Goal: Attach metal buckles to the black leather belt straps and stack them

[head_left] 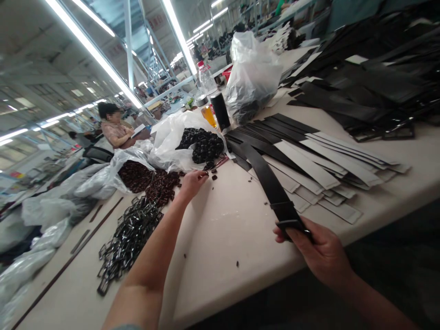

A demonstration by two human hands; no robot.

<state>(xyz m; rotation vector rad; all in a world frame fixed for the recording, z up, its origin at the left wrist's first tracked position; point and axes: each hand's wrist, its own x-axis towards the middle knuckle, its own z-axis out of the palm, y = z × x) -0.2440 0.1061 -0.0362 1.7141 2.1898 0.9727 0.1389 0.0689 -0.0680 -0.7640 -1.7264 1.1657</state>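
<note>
black strap [268, 176] gripped by one end in the right hand

head view: the strap slants across the right half of the table [223, 238], its near end held at the table's front edge and its far end reaching the fanned strips [307, 164]. the right hand [319, 252] is closed on that near end, where a dark rectangular frame [290, 224] sits, fingers beneath and thumb on top. the left hand [194, 183] is beside the loose black pieces [206, 146], fingertips drawn together at a small dark bit; whether they pinch it or only touch it, i cannot tell.

the strap looks light and fairly stiff along its length, likely to bend in a smooth curve rather than flop. its smooth face might slide a little under dry fingers, but it hardly seems fragile. the framed end, thicker and with a narrow band [282, 205] across it just above, looks the surest place to hold.

the strap is flat, long and leather-like, with a soft sheen. the fanned strips show matte pale grey faces and black ones. the black pieces spill from a crinkled, translucent bag [165, 142]; brown pieces [161, 190] lie heaped beside the left forearm, and below them is a tangle of shiny, open rectangular buckles [132, 233].
</note>
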